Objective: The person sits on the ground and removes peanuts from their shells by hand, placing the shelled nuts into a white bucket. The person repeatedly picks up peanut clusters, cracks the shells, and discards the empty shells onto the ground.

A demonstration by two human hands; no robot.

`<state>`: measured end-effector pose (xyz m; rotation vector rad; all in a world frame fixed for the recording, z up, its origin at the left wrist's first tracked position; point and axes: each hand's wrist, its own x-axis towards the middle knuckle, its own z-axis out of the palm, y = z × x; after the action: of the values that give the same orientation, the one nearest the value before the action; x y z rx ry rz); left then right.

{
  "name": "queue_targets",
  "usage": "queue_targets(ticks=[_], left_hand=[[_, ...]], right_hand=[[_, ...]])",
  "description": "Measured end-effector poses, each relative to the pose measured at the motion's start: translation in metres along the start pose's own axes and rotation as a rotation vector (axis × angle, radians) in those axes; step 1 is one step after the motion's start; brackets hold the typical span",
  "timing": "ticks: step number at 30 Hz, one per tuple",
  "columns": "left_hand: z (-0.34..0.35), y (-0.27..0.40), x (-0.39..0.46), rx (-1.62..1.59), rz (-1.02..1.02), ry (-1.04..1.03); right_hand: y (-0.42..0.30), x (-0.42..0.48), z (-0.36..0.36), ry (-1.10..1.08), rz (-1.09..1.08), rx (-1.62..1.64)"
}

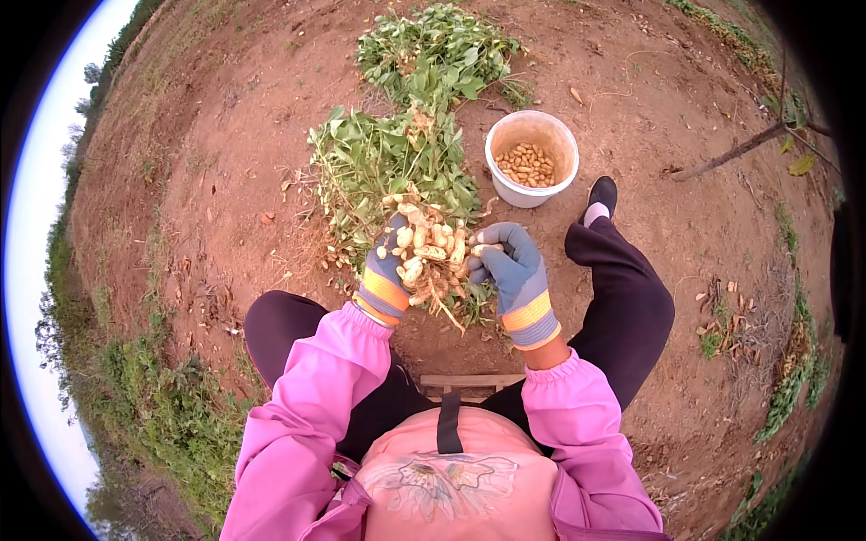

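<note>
My left hand (388, 264), in a grey-blue work glove with an orange cuff, grips a peanut plant by its root end. A thick cluster of peanut pods (433, 243) and thin roots lies over that hand and partly hides its fingers. At the cluster's right side, my right hand (511, 260), gloved alike, pinches a peanut pod (486, 249) between thumb and fingers. Beyond my right hand a white plastic bucket (496, 181) stands on the soil, its bottom covered with picked peanuts (526, 166).
Pulled peanut plants (392, 155) with green leaves lie in front of me, with a further heap (440, 47) behind. My shoe (602, 195) is near the bucket. A bare branch (734, 150) rises at the right. Below me is a wooden seat edge (471, 380).
</note>
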<state>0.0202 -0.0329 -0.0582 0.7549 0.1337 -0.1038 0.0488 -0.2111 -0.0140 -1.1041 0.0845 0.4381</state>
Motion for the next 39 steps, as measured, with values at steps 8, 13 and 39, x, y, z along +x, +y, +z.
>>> queue_targets(ticks=[8,13,39], left_hand=[[-0.037,-0.007,-0.01,0.281,0.144,-0.011],[-0.031,-0.006,-0.01,-0.196,0.027,-0.014],[0.013,0.004,-0.013,-0.314,-0.052,-0.019]], right_hand=[[0.01,0.003,0.004,-0.106,-0.157,-0.568],[0.02,-0.005,0.011,-0.079,-0.246,-0.683],[-0.001,-0.006,0.009,-0.077,0.082,-0.181]])
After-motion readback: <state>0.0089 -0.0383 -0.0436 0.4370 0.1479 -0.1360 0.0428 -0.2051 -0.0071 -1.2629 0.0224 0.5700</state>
